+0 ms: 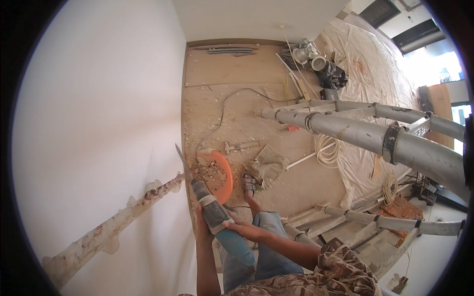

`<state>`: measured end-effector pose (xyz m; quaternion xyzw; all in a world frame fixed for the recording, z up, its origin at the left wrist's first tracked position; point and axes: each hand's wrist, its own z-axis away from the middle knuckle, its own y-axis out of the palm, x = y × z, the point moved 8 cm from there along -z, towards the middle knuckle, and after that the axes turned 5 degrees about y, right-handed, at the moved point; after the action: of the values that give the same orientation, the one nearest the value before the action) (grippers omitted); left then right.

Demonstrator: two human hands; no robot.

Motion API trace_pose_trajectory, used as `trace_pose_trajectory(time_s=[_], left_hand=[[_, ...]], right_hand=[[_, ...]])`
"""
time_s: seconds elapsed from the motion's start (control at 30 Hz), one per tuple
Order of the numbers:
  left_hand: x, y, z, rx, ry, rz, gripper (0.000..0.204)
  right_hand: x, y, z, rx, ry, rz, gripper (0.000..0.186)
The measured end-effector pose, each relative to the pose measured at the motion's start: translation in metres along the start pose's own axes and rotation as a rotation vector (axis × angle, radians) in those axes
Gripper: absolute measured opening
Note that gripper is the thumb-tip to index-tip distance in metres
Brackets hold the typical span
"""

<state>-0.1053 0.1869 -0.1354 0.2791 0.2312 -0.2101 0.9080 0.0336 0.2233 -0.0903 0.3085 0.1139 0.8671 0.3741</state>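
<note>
Pointing forward, the blue-and-black chipping hammer (216,213) is held 2-handed beside the white wall (98,98), near the rubble-filled orange basin (229,172). It is clasped by the right hand (240,229), fingers wrapped round it; the left hand (202,224) is placed wall-side, finger pose can't be told.

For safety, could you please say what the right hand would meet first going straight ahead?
First, the blue and black cylindrical power tool the right hand grips; beyond, probably the left hand, though depth is unclear.
</note>
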Motion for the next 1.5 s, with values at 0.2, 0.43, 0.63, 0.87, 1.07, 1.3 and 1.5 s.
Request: trace_pose_trajectory(time_s=[0.2,0.43,0.63,0.87,1.07,1.3,1.5], left_hand=[[-0.048,0.095,0.004,0.08,0.342,-0.549,0.061],[0.004,0.082,0.003,0.02,0.059,-0.003,0.073],[0.036,0.059,-0.004,0.06,0.021,0.217,0.06],[0.091,0.027,0.006,-0.06,-0.108,0.391,0.052],[0.155,0.004,0.001,-0.218,-0.271,0.303,0.059],[0.169,-0.002,0.018,0.014,-0.341,0.01,0.083],[0.204,0.009,0.02,0.209,-0.185,0.079,0.079]], right_hand=[[-0.023,-0.044,0.008,-0.075,-0.049,-0.346,0.097],[0.002,-0.059,0.034,-0.183,-0.386,-0.012,0.107],[0.01,-0.074,0.044,-0.385,-0.378,0.444,0.104],[-0.012,-0.076,0.04,-0.375,-0.068,0.591,0.096],[-0.037,-0.106,0.039,-0.513,-0.006,0.678,0.104],[-0.037,-0.121,0.045,-0.465,0.196,0.638,0.099],[-0.039,-0.109,0.047,-0.29,0.308,0.645,0.102]])
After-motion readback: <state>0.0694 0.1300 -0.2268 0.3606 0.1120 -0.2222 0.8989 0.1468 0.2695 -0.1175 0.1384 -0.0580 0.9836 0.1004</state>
